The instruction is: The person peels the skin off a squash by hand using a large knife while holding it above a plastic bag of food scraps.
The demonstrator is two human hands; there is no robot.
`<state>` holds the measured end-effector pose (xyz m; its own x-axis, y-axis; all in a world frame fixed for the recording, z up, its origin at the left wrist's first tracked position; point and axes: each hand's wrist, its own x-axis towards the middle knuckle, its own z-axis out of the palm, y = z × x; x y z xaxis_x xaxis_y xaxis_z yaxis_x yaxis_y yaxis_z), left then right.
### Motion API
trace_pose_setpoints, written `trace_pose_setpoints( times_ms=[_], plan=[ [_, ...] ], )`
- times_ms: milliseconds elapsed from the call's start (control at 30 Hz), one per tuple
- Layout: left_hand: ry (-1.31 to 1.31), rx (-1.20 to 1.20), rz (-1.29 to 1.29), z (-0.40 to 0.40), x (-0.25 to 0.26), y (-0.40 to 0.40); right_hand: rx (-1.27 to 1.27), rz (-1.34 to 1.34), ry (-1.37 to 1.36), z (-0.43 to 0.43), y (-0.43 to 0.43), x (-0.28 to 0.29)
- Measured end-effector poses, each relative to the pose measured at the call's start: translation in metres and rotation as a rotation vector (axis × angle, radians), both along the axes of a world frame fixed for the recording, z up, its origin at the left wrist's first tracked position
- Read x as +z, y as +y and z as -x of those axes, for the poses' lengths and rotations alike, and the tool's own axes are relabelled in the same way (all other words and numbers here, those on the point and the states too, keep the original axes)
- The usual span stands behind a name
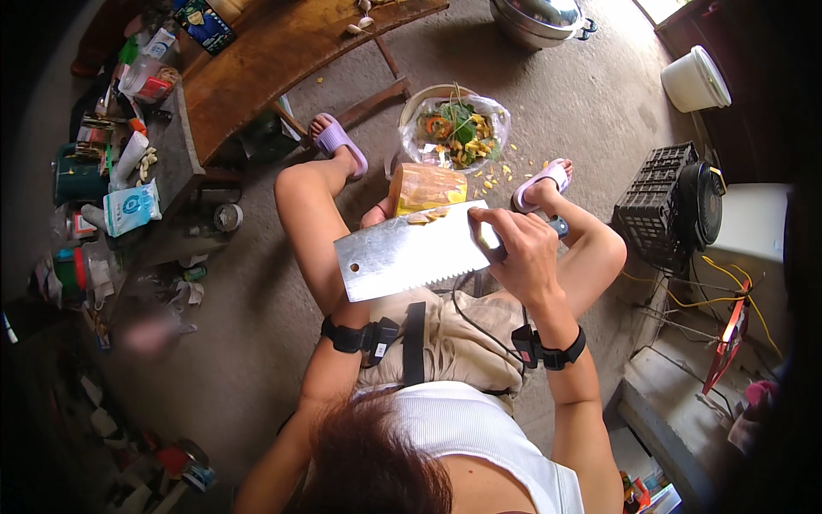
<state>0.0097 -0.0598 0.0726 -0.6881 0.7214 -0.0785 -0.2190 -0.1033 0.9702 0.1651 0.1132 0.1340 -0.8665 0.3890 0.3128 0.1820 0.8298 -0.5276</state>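
My right hand [523, 250] grips a broad metal cleaver [411, 247] near its dark handle; the blade has a hole at its far left corner and a toothed edge toward me. Thin peel pieces stick to the blade's upper side. Beyond the blade, my left hand [377, 213] holds a large, partly peeled orange-yellow chunk, perhaps pumpkin [429, 183]; the blade hides part of both. A basin lined with a clear plastic bag [504, 119] stands just past the chunk, holding leaves and peelings [472, 132].
Peel scraps [498, 177] lie on the concrete floor by my slippered foot. A wooden table [257, 70] with garlic stands front left, beside a cluttered counter [173, 186]. A metal pot [539, 22] is ahead; a white bucket [690, 80] and black plastic crate [652, 199] stand right.
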Motion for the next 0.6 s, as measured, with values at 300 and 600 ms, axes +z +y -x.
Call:
trace_pose_setpoints(
  times_ms=[300, 600],
  plan=[
    [0.003, -0.010, 0.009, -0.002, -0.002, -0.002, 0.009, 0.056, -0.020, -0.001, 0.002, 0.004],
    [0.031, 0.037, 0.010, -0.001, -0.016, -0.008, -0.035, 0.087, 0.021, 0.004, 0.002, 0.000]
  ],
)
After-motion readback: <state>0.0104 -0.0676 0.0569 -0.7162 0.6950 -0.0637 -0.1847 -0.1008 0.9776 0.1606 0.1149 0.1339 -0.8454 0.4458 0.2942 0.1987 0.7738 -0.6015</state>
